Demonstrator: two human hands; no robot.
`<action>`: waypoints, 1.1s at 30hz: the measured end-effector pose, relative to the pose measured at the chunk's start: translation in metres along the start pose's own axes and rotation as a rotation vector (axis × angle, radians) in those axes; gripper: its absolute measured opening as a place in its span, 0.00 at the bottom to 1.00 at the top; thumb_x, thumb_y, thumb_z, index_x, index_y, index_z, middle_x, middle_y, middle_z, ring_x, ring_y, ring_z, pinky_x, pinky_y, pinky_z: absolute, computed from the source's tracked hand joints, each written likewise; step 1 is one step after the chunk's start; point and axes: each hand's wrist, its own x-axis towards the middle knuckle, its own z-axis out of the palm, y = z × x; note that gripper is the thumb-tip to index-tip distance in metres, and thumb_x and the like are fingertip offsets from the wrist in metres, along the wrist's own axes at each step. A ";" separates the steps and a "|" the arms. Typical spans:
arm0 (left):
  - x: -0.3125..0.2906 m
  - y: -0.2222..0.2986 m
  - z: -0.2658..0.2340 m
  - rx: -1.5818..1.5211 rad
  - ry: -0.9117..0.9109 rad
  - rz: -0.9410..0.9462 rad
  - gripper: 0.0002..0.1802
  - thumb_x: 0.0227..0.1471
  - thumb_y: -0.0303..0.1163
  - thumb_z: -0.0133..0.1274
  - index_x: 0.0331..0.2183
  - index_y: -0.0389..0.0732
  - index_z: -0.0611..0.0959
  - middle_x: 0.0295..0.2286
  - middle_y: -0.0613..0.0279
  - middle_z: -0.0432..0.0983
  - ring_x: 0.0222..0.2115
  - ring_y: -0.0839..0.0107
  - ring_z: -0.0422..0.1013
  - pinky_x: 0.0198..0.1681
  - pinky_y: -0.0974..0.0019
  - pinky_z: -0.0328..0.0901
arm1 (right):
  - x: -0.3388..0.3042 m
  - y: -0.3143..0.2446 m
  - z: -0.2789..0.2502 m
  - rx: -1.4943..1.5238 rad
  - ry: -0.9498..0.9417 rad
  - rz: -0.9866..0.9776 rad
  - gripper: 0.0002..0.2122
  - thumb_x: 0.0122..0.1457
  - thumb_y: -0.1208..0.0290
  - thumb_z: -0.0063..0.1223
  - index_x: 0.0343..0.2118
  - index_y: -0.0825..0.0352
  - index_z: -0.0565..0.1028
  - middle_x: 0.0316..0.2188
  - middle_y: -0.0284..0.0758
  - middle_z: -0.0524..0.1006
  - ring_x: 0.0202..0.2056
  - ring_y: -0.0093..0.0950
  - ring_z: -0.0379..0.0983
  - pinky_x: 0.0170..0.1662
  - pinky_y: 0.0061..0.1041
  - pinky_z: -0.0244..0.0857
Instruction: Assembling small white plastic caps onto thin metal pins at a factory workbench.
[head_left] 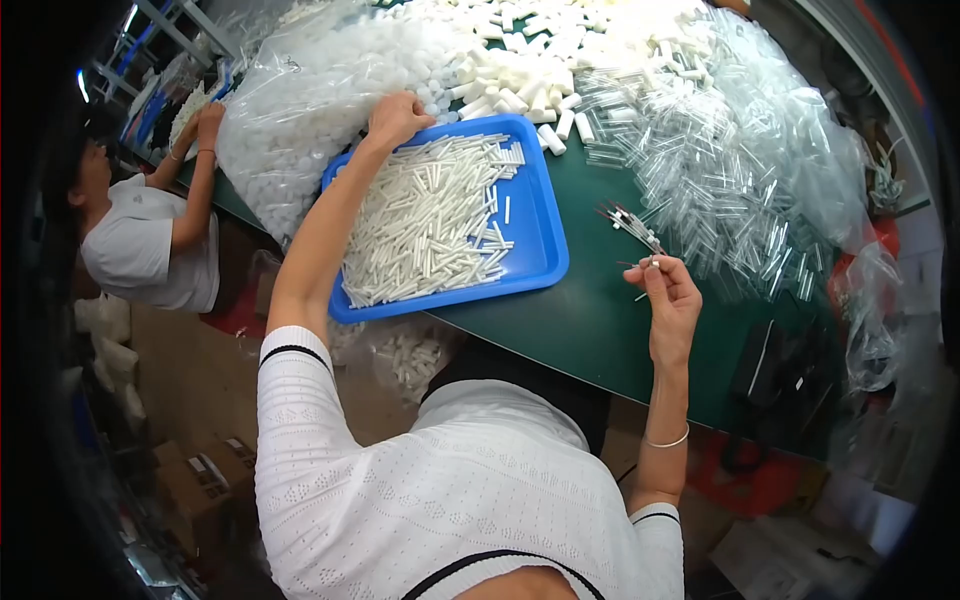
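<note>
My left hand (398, 118) reaches over the far rim of a blue tray (545, 215), beside a heap of small translucent caps (437, 78). Its fingers are curled down; what they hold, if anything, is hidden. Many short white sticks (425, 215) fill most of the tray. At the right, above the green table (590, 320), the thumb and fingers of my right hand (672, 300) pinch a thin piece with a small white end (655, 263). Just beyond those fingertips lies a small bunch of thin dark rods with white pieces (632, 228).
Clear tubes (700, 170) are heaped at the right, next to a plastic bag (790, 110). White cylinders (530, 85) lie at the far middle. A big clear bag (290, 130) of caps stands left of the tray. Another person (150, 230) works at the far left.
</note>
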 end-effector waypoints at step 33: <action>-0.249 0.179 0.031 -1.795 -0.751 -0.357 0.19 0.56 0.27 0.52 0.50 0.33 0.75 0.39 0.56 0.77 0.35 0.77 0.73 0.39 0.77 0.70 | -0.059 -0.039 0.035 -0.408 -0.073 -0.084 0.05 0.50 0.79 0.53 0.20 0.70 0.71 0.13 0.33 0.70 0.13 0.22 0.63 0.17 0.23 0.54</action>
